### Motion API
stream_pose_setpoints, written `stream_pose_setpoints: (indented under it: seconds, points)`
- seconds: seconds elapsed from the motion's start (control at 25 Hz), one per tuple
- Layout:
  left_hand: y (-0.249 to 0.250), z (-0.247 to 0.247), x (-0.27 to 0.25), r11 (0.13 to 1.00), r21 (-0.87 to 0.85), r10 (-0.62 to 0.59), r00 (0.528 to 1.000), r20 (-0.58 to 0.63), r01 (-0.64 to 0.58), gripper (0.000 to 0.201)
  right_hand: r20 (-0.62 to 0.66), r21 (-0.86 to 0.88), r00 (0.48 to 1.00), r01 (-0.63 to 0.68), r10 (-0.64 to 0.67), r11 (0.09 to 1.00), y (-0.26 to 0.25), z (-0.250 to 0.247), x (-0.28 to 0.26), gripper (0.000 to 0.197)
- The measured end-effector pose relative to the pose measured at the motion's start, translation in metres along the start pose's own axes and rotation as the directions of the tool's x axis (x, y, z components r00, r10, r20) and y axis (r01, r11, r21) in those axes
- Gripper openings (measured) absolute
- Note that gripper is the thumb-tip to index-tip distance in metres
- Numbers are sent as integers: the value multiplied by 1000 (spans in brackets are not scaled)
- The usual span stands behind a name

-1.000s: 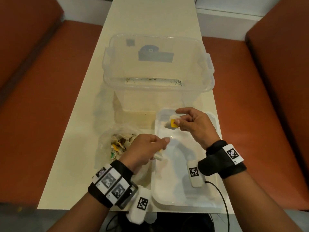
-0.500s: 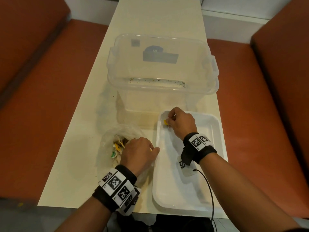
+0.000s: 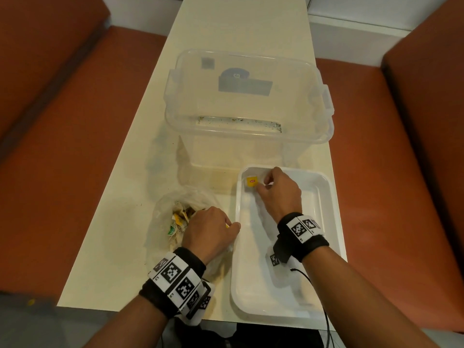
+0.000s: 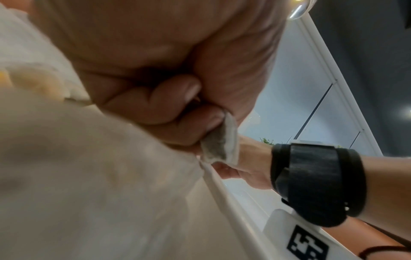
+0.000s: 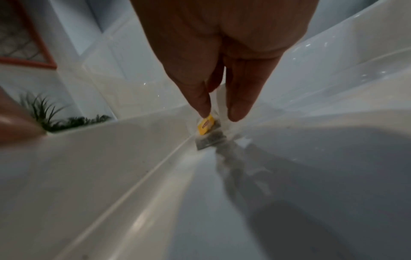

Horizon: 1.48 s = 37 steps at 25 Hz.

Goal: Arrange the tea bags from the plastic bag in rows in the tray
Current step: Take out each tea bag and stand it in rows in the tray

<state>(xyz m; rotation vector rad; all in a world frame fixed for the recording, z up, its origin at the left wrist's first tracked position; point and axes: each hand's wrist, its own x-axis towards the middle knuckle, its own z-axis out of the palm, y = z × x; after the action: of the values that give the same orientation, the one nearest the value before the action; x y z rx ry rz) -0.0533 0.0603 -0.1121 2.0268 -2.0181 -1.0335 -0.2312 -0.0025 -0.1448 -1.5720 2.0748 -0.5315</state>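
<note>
Right hand (image 3: 278,194) fingers (image 5: 201,103) apart over tea bag (image 5: 208,135); left hand (image 3: 209,229) pinches another (image 4: 219,146).

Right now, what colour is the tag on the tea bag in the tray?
Yellow tag with a small red mark; the head view shows it best.

No word can be read with certainty. The small yellow paper tag (image 3: 252,181) in the white plastic tray (image 3: 326,197) bears a red logo, too blurred to spell. The black-and-white square code markers (image 3: 173,271) on the wristbands carry patterns only; tiny characters beside them are illegible.
</note>
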Motion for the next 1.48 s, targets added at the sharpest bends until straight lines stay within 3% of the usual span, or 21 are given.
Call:
stream_pose_setpoints:
  seconds: [0.08, 0.2, 0.32, 0.4, 0.44, 0.52, 0.56, 0.64, 0.72, 0.84, 1.0, 1.2, 1.32, 1.48]
  points:
    - [1, -2, 0, 1000, 21, 2, 1000, -4, -2, 38, 92, -69, 992, -76, 83, 995, 5, -2, -2, 23]
    - [3, -5, -2, 1000, 31, -8, 1000, 9, 8, 40, 262, -77, 963, -43, 61, 996, 1, -1, 1, 25]
    - [3, -13, -5, 1000, -17, -8, 1000, -27, 8, 36, 275, 19, 961, -44, 37, 999, -5, -3, 6, 19]
    - [3, -22, -5, 982, -191, -7, 1000, -12, 5, 31, 287, 66, 957, -63, 42, 996, -4, -5, 5, 16]
    - [3, -27, -5, 931, -364, -18, 1000, 24, 26, 28, 289, 80, 956, -69, 43, 994, -3, -7, 3, 16]
    - [5, -34, -3, 705, -702, -21, 992, 121, 101, 21, 278, 168, 959, -108, 58, 980, -5, -17, -9, 16]
    - [7, -38, -2, 603, -789, -7, 989, 147, 121, 16, 292, 271, 954, -147, 64, 951, -8, -25, -18, 17]
    - [11, -42, 1, 493, -861, 37, 985, 166, 126, 9, 404, 501, 914, -265, 48, 824, -17, -43, -39, 26]
    - [16, -44, 3, 463, -877, 76, 980, 184, 129, 10, 508, 621, 861, -341, -32, 706, -26, -59, -58, 36]
    - [20, -44, 4, 472, -874, 121, 974, 193, 114, 16, 514, 663, 851, -315, -107, 679, -30, -70, -70, 38]
    - [23, -44, 3, 483, -871, 128, 978, 167, 86, 17, 469, 658, 878, -277, -93, 700, -25, -70, -70, 22]
    - [24, -42, 2, 450, -881, 84, 976, 203, 144, 23, 449, 686, 891, -296, -66, 664, -19, -66, -71, 17]
    - [22, -41, 2, 515, -850, 83, 980, 179, 112, 15, 447, 677, 892, -283, -73, 679, -16, -65, -71, 17]
    - [23, -38, 1, 664, -745, 57, 989, 136, 64, 24, 390, 594, 918, -191, -73, 781, -7, -61, -66, 9]
